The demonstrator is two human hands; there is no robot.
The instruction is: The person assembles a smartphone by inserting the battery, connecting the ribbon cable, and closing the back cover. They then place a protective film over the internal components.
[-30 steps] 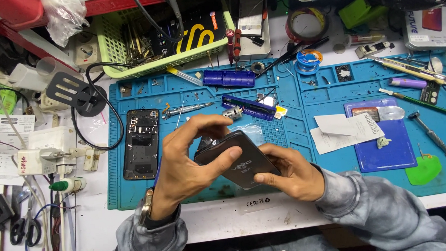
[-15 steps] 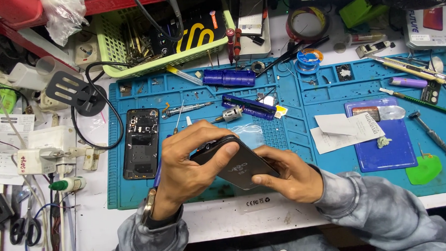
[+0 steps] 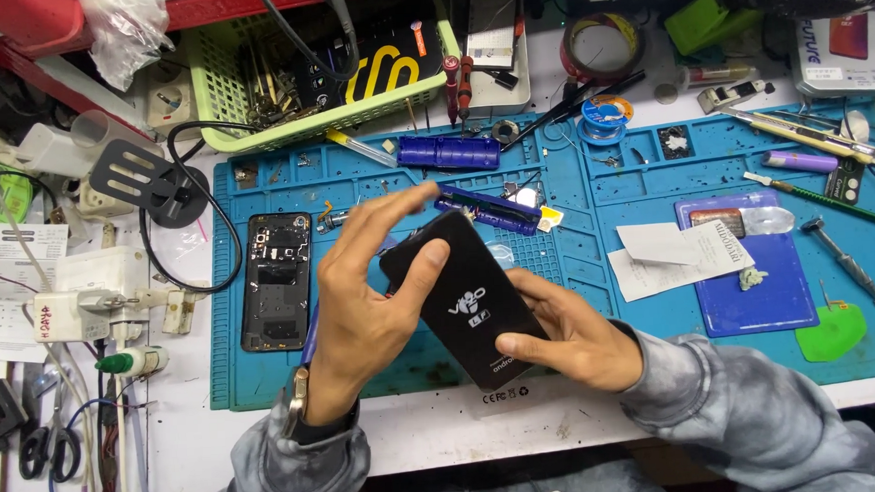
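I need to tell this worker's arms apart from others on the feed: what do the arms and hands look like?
Both hands, left and right, are bare, with no gloves. Both sleeves are a mottled grey tie-dye fabric with ribbed cuffs. The left wrist carries a watch with a metal case at the cuff edge.

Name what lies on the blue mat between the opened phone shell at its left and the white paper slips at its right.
In the head view, both hands hold a black phone there: left hand, right hand, between phone shell and paper slips.
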